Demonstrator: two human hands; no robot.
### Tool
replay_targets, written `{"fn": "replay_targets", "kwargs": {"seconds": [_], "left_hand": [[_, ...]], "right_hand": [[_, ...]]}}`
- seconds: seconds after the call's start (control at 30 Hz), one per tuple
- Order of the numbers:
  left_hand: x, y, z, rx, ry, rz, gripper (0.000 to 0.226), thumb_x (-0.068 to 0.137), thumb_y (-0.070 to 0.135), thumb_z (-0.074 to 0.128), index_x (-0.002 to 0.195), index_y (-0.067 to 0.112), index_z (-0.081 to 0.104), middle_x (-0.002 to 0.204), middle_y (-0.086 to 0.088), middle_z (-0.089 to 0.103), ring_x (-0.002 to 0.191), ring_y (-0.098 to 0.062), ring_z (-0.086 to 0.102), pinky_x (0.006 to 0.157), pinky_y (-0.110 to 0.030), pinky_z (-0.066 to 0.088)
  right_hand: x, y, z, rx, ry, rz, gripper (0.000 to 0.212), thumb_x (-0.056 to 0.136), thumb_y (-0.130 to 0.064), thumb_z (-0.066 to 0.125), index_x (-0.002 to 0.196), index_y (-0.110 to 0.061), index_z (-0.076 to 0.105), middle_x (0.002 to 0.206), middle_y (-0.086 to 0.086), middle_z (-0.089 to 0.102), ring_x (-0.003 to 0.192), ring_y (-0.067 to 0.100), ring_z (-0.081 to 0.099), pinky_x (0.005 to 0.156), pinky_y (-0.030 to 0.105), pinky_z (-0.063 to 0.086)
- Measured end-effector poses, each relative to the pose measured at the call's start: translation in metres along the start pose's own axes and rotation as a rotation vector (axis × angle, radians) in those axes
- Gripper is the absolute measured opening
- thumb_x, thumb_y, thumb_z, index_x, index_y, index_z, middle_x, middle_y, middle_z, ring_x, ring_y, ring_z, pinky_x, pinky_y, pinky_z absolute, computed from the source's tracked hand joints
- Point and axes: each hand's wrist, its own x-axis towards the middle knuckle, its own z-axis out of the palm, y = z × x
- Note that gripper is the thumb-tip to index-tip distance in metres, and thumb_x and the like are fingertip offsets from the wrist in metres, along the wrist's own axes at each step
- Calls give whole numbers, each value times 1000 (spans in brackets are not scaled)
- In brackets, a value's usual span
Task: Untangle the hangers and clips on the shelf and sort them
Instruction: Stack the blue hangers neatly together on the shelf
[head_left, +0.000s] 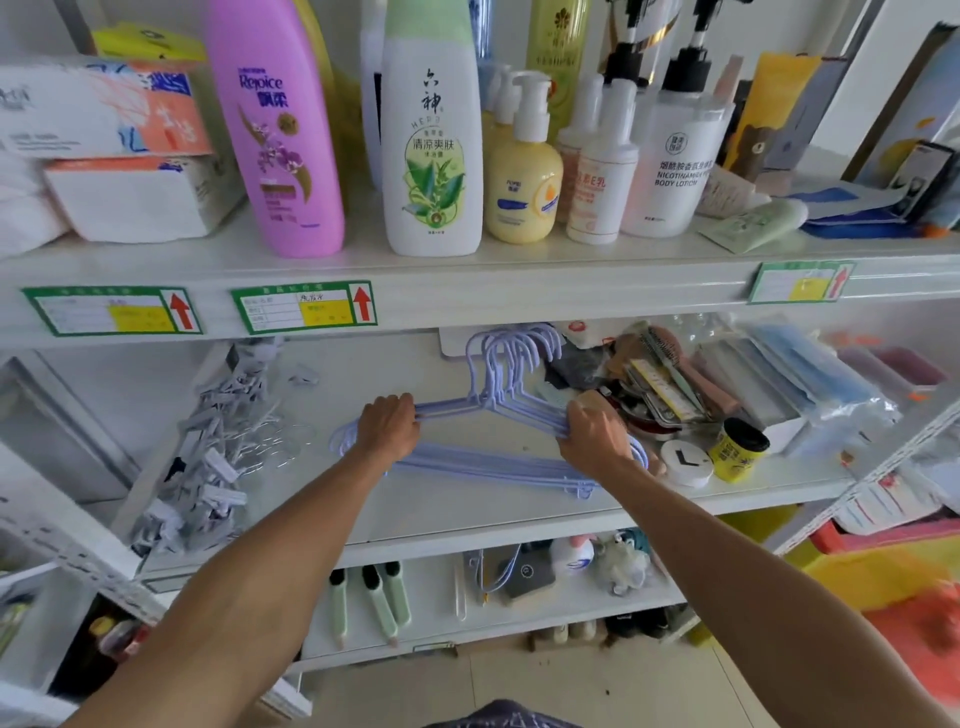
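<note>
Hangers (493, 463) gripped, clips (215, 462), Rejoice bottle (275, 135) above

1. The hangers (488, 462) lie stacked on the middle shelf (467, 519), hooks toward the back.
2. The left hand (388, 425) grips their left end, the right hand (595, 434) their right end.
3. The clips (208, 452) lie heaped left of the hangers.
4. A jar (737, 451) and a round lid (687, 461) sit just right of the hangers.
5. Above, bottles (431, 156) stand on the upper shelf (519, 280).

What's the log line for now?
left hand: grips lilac plastic hangers | right hand: grips hangers | grey plastic clips: heaped left, untouched
</note>
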Motion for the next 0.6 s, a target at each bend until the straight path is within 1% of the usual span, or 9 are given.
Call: {"fn": "replay_targets", "kwargs": {"seconds": [0.1, 0.13, 0.2, 0.27, 0.37, 0.43, 0.5, 0.57, 0.6], "left_hand": [[1, 3, -7, 31, -9, -5, 29, 100, 26, 45, 114, 5, 59, 118, -18, 65, 110, -38, 60, 90, -40, 42], [1, 2, -11, 22, -12, -16, 30, 100, 25, 45, 115, 4, 60, 118, -19, 64, 109, -38, 60, 89, -40, 43], [5, -4, -20, -1, -15, -46, 32, 100, 27, 45, 117, 5, 60, 119, -19, 62, 108, -39, 61, 89, -40, 45], [10, -9, -29, -12, -24, -56, 33, 99, 32, 48, 117, 7, 59, 120, -18, 62, 109, -37, 60, 90, -40, 45], [18, -13, -42, 34, -7, -21, 35, 93, 38, 56, 116, 12, 60, 120, -13, 63, 114, -34, 56, 95, -39, 40], [16, -19, -44, 49, 37, -15, 44, 85, 36, 62, 122, 14, 56, 125, -17, 58, 121, -35, 48, 104, -41, 34], [4, -22, -39, -25, 160, -48, 57, 78, 36, 64, 127, 10, 49, 126, -23, 50, 124, -39, 41, 109, -45, 29], [-17, -13, -30, -193, 347, -184, 60, 78, 37, 63, 125, 4, 47, 120, -26, 49, 116, -41, 44, 101, -47, 35], [-29, -4, -27, -302, 373, -296, 63, 80, 39, 62, 127, 0, 45, 123, -27, 49, 117, -42, 45, 99, -47, 37]], "right_hand": [[0, -1, 1, -9, 63, -18, 18, 90, -24, 55, 95, -7, 54, 88, 17, 64, 80, 37, 62, 65, 38, 50], [1, 0, -1, -12, 43, -14, 21, 93, -27, 53, 95, -7, 56, 88, 16, 64, 82, 37, 62, 67, 38, 51], [5, 1, -3, -7, -42, -17, 34, 98, -38, 48, 94, -6, 61, 86, 14, 63, 81, 33, 62, 65, 33, 46], [6, -6, -5, 22, -137, -10, 45, 100, -45, 45, 85, -5, 58, 81, 13, 60, 75, 30, 60, 61, 32, 40], [3, -21, -1, 156, -251, 68, 49, 100, -47, 46, 69, -9, 49, 71, 14, 60, 62, 31, 61, 55, 35, 46], [-2, -29, 5, 350, -333, 187, 46, 100, -41, 49, 68, -9, 44, 57, 9, 49, 45, 23, 49, 44, 28, 41], [-6, -36, 14, 493, -384, 300, 40, 100, -36, 51, 71, -9, 43, 55, 7, 42, 41, 18, 42, 42, 24, 36], [-11, -47, 24, 573, -398, 386, 34, 100, -33, 51, 76, -9, 44, 58, 7, 42, 42, 17, 42, 42, 24, 36], [-14, -53, 30, 619, -407, 422, 32, 99, -31, 51, 78, -9, 45, 58, 7, 42, 42, 17, 42, 43, 24, 36]]}}
